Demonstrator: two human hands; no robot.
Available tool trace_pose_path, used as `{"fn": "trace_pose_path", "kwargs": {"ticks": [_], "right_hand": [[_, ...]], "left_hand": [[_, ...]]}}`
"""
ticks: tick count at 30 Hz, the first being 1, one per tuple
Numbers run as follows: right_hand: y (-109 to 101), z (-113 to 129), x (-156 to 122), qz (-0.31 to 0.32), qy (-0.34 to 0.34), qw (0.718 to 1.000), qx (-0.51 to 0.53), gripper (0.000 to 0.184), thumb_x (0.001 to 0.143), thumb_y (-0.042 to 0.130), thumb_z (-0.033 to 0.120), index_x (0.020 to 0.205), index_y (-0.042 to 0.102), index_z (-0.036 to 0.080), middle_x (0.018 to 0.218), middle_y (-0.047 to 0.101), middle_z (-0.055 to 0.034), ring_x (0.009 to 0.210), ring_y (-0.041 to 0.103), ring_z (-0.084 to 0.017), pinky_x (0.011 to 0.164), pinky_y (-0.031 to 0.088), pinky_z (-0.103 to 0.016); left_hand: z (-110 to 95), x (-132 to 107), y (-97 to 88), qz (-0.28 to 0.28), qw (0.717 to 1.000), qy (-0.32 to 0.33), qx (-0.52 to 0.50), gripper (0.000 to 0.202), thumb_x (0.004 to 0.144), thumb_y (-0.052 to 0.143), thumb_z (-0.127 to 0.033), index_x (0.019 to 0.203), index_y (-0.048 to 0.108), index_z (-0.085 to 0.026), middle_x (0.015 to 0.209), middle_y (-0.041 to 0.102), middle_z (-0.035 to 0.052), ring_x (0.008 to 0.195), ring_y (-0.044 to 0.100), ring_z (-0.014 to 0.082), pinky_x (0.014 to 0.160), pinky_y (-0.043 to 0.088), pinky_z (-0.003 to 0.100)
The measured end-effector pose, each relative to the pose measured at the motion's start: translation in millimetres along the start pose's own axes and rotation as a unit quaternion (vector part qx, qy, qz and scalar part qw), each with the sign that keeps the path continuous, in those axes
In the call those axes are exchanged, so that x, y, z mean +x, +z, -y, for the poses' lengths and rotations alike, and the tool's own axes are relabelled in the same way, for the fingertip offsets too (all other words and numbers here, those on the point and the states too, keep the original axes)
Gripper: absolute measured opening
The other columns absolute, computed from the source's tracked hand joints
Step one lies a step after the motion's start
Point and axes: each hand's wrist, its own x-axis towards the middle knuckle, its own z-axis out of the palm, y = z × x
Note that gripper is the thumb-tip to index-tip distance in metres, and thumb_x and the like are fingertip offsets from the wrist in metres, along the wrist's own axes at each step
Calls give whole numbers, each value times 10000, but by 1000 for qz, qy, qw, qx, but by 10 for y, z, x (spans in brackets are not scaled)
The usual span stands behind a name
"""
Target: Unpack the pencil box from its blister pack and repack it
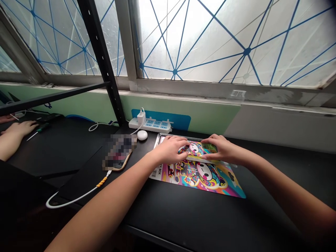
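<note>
A pencil box (196, 149) with a bright cartoon print and a white-faced character lies on the black desk, its long side across my view. Over its left part curls my left hand (172, 149), the fingertips pressed on the box. Thumb and fingers of my right hand (222, 148) grip the right end, spanning its width. Under and in front of the box is a flat printed card (207, 178) in the same colours; part of the lettering "BOX" shows at its left. A clear plastic tray edge (157, 141) shows behind my left hand.
Left of the box are a phone (126, 161) on a white charging cable (76, 201) and a round white case (142, 135). Behind stands a power strip (152, 125). A black metal post (105, 66) rises nearby. At far left is another person's hand (22, 128) near a screwdriver (39, 130).
</note>
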Motion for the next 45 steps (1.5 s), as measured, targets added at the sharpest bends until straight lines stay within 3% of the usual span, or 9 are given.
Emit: {"fn": "trace_pose_path", "kwargs": {"ticks": [5,9,24,27,31,34,37,40,45], "right_hand": [[-37,42,9,8,5,1000,0,653,672,738,696,1148,710,250,1141,664,-130,1113,594,-360,931,528,-491],[-43,88,13,-3,5,1000,-5,609,637,775,654,1067,692,231,1114,667,-128,1063,594,-353,905,518,-490],[84,313,-341,-137,12,990,-26,498,739,767,489,1116,537,258,1046,706,-90,854,687,-284,661,543,-373],[85,402,-407,-182,6,982,-48,385,791,733,406,1087,541,250,1022,696,-96,850,678,-296,668,537,-394],[-42,542,-496,-240,-40,967,-71,156,915,614,290,1056,581,231,1044,674,-119,978,630,-315,854,533,-457],[-104,591,-708,-318,-102,936,-112,232,965,570,240,1196,581,235,1113,648,-126,1048,600,-326,934,523,-501],[-7,520,-1102,-372,-135,909,-128,391,939,629,200,1311,542,285,1135,599,-114,1036,616,-324,887,562,-503],[207,369,-1555,-386,-153,905,-97,541,893,688,166,1373,501,330,1095,575,-97,980,643,-313,812,602,-493],[421,306,-1905,-293,-207,931,-67,479,908,623,98,1328,529,309,1203,618,-104,1195,644,-322,922,611,-486]], "left_hand": [[-25,-14,-7,-3,1000,-9,6,424,968,546,-404,1363,587,-252,1484,584,84,1394,498,281,1202,270,546],[-38,-15,-23,-10,1000,-17,22,474,938,594,-416,1372,568,-230,1475,588,99,1383,498,285,1176,302,514],[19,-37,-146,-78,984,-72,140,706,838,650,-737,1295,610,-200,1230,691,132,1198,585,358,1065,358,532],[29,-48,-220,-89,981,-76,153,661,814,720,-687,1249,635,-195,1152,709,119,1137,609,346,993,427,486],[-49,-53,-296,-104,978,-59,168,406,846,771,-534,1078,697,-210,1109,704,91,1086,606,310,924,460,430],[-225,-97,-327,-137,974,-15,182,257,922,702,-427,1083,695,-228,1179,682,86,1116,577,295,931,457,422],[-458,-234,-333,-168,966,40,191,244,964,622,-405,1125,681,-231,1188,683,91,1098,579,296,931,464,445],[-629,-499,-283,-148,970,85,174,272,989,574,-398,1191,651,-234,1260,673,101,1160,582,299,969,467,460],[-620,-1064,-65,-79,987,73,117,371,942,635,-289,1304,587,-222,1395,611,138,1301,549,325,1045,482,471]]}}
